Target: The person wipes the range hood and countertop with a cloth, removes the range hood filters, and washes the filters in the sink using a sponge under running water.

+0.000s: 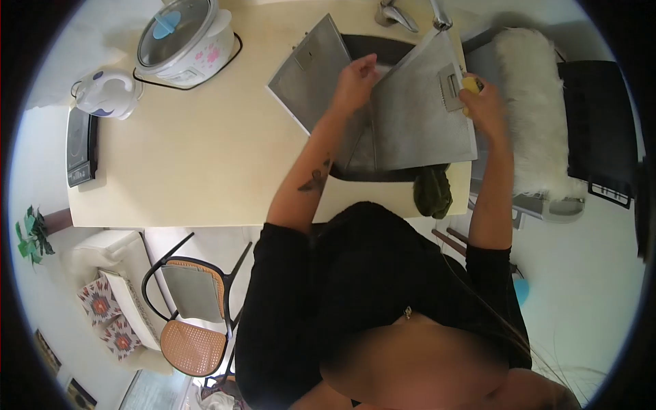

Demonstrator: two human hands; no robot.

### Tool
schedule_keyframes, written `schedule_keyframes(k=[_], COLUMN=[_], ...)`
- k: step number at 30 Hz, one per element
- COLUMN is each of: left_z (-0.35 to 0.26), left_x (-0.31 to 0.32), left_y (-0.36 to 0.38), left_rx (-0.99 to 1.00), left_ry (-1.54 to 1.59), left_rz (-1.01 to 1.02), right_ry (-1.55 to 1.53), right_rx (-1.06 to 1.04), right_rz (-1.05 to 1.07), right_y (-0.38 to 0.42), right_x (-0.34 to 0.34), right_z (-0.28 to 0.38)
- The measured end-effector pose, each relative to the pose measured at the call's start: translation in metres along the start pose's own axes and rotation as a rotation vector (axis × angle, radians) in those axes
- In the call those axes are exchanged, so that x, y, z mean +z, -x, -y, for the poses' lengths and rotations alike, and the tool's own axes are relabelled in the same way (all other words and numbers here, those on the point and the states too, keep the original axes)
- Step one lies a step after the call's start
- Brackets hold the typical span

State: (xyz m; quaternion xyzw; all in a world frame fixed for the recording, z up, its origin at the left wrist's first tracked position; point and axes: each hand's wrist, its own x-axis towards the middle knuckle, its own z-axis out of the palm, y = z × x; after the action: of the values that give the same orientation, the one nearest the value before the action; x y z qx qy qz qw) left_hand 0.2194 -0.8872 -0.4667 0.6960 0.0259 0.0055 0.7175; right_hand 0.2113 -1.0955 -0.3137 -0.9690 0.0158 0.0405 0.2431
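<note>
Two grey metal range hood filters stand tilted in the dark sink (396, 49): a left filter (311, 75) and a right filter (417, 109), each with a small recessed latch. My right hand (484, 106) is closed around a yellow sponge (470, 87) at the outer edge of the right filter, beside its latch. My left hand (355, 85) hovers over the sink between the filters, fingers loosely bent and apart, with nothing seen in it. A faucet (442, 15) rises behind the right filter's top corner.
A white slow cooker (191, 51), a kettle (109, 94) and a black hot plate (82, 143) occupy the counter's left. A dark green ribbed thing (432, 193) hangs at the front edge. White fluffy material (536, 116) lies right; a chair (195, 307) stands behind left.
</note>
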Motion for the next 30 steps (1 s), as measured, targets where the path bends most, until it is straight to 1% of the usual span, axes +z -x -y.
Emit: schedule_keyframes(k=[2, 3, 5, 6, 7, 8, 10, 11, 12, 14, 15, 16, 17, 19, 20, 21, 22, 24, 26, 28, 29, 30], left_z=[0.008, 0.014, 0.027, 0.039, 0.052, 0.064, 0.089, 0.107, 0.118, 0.129, 0.121, 0.113, 0.105, 0.088, 0.086, 0.083, 0.081, 0.083, 0.08, 0.071, 0.062, 0.054], left_x=[-0.003, -0.004, -0.007, -0.007, -0.006, -0.003, 0.009, 0.013, 0.016, 0.027, 0.039, 0.046, 0.046, 0.048, 0.051, 0.054, 0.057, 0.061, 0.066, 0.073, 0.073, 0.074], left_y=[-0.002, 0.0, 0.001, 0.005, 0.01, 0.015, 0.024, 0.027, 0.03, 0.03, 0.038, 0.043, 0.043, 0.041, 0.039, 0.036, 0.034, 0.025, 0.022, 0.023, 0.026, 0.029], left_rx=[-0.02, -0.049, -0.074, -0.16, -0.244, -0.247, -0.388, -0.387, -0.077, 0.259, -0.243, -0.706, -0.702, -0.597, -0.595, -0.613, -0.629, -0.589, -0.551, -0.438, -0.439, -0.451], left_ry=[0.033, 0.037, 0.038, -0.019, -0.076, -0.076, -0.063, -0.061, -0.501, -0.933, -0.163, 0.622, 0.624, 0.685, 0.686, 0.658, 0.629, 0.611, 0.591, 0.255, 0.255, 0.243], left_rz=[0.015, 0.035, 0.052, 0.09, 0.129, 0.129, 0.076, 0.077, 0.316, 0.543, 0.409, 0.222, 0.224, 0.418, 0.421, 0.382, 0.343, 0.349, 0.356, 0.234, 0.235, 0.13], right_ry=[-0.12, -0.114, -0.071, -0.07, -0.117, -0.164, -0.224, -0.284, -0.282, -0.403, -0.426, -0.424, -0.434, -0.441, -0.513, -0.586, -0.586, -0.684, -0.645, -0.605, -0.593, -0.58], right_rx=[0.02, 0.026, 0.068, 0.071, 0.057, 0.042, 0.067, 0.091, 0.091, 0.068, 0.119, 0.117, 0.124, 0.13, 0.134, 0.137, 0.135, 0.111, 0.092, 0.077, 0.05, 0.023], right_rz=[-0.03, -0.021, -0.076, -0.069, -0.111, -0.155, -0.177, -0.2, -0.203, -0.273, -0.268, -0.271, -0.31, -0.351, -0.37, -0.389, -0.393, -0.371, -0.396, -0.417, -0.427, -0.436], right_y=[0.004, 0.008, 0.015, 0.019, 0.021, 0.024, 0.032, 0.036, 0.04, 0.045, 0.048, 0.051, 0.053, 0.057, 0.058, 0.059, 0.057, 0.055, 0.054, 0.054, 0.053, 0.051], right_x=[-0.005, -0.011, -0.025, -0.031, -0.037, -0.044, -0.06, -0.067, -0.073, -0.085, -0.093, -0.098, -0.101, -0.106, -0.107, -0.109, -0.11, -0.112, -0.109, -0.105, -0.102, -0.1], right_z=[-0.005, -0.006, -0.004, -0.008, -0.015, -0.02, -0.025, -0.029, -0.034, -0.043, -0.047, -0.053, -0.059, -0.068, -0.072, -0.077, -0.085, -0.093, -0.092, -0.087, -0.086, -0.084])
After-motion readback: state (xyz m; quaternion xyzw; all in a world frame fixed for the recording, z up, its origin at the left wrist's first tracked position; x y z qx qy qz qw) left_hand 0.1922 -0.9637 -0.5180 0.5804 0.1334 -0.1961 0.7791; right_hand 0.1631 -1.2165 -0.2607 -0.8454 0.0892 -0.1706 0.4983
